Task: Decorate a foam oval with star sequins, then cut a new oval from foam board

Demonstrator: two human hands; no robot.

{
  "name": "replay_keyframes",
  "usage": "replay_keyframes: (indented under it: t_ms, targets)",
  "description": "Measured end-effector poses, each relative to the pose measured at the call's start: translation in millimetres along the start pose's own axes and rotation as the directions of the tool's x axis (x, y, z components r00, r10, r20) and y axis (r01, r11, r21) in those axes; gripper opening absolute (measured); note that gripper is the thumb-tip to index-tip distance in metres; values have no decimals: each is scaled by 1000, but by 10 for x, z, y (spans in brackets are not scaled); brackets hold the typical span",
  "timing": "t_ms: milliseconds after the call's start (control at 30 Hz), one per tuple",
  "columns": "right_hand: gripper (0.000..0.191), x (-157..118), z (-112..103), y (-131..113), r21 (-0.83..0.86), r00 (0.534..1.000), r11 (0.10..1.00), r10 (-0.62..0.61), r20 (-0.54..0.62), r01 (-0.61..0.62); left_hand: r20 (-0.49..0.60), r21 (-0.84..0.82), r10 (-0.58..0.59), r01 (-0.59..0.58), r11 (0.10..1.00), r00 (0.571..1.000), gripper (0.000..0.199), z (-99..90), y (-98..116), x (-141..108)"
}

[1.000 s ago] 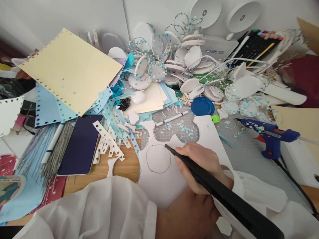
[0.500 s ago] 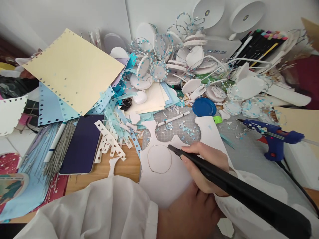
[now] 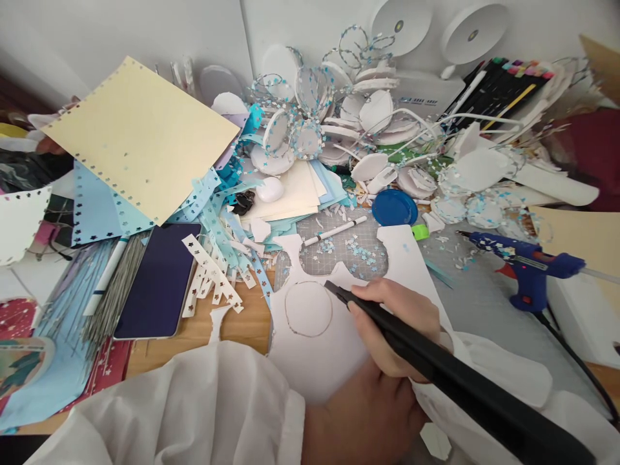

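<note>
My right hand (image 3: 400, 316) is closed round a long black pen-shaped tool (image 3: 436, 368). Its thin tip is at the upper right edge of a circle outlined on a white foam board (image 3: 310, 361). Round bites have been cut from the board's top edge. Flat on the board's lower right lies my left hand (image 3: 363, 413), fingers extended and partly hidden beneath my right hand. The board rests on a grey cutting mat (image 3: 479, 303).
A blue glue gun (image 3: 527, 261) lies at right. Behind are a blue lid (image 3: 394, 206), a white marker (image 3: 335, 231) and a heap of foam discs (image 3: 375, 110). A phone (image 3: 157, 284), punched paper strips (image 3: 208, 271) and cream paper (image 3: 145, 135) lie at left.
The camera view has shifted slightly. Both hands keep nearly the same places, and the tool's tip stays close to the circle's upper right edge.
</note>
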State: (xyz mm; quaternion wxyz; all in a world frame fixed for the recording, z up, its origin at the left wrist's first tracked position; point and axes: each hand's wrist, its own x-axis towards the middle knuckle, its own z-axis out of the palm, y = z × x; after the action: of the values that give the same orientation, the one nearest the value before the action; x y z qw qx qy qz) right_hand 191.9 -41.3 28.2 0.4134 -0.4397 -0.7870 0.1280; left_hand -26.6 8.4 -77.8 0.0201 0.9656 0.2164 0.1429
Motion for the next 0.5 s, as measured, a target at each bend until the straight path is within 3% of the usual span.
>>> replay_keyframes:
  t_ms: [100,167,300,400,500]
  targets:
    - [20,15,-25,-11,-11,1000,1000,24,-8,-24,-47,12,-53,53,999,998,53,22,376,262]
    - [19,-11,-3,14,-6,1000,1000,19,-13,-19,-58,-10,23,-24,1000,998,52,5,754,462]
    - [16,-84,59,88,0,1000,1000,11,11,-11,-29,16,62,-62,998,998,38,-126,1432,700]
    - [15,-90,60,96,-11,998,1000,18,63,-18,6,25,65,-65,998,998,35,-234,1626,719]
    - [12,-52,45,69,-40,994,998,48,98,-44,48,31,68,-70,997,997,35,-294,1620,704]
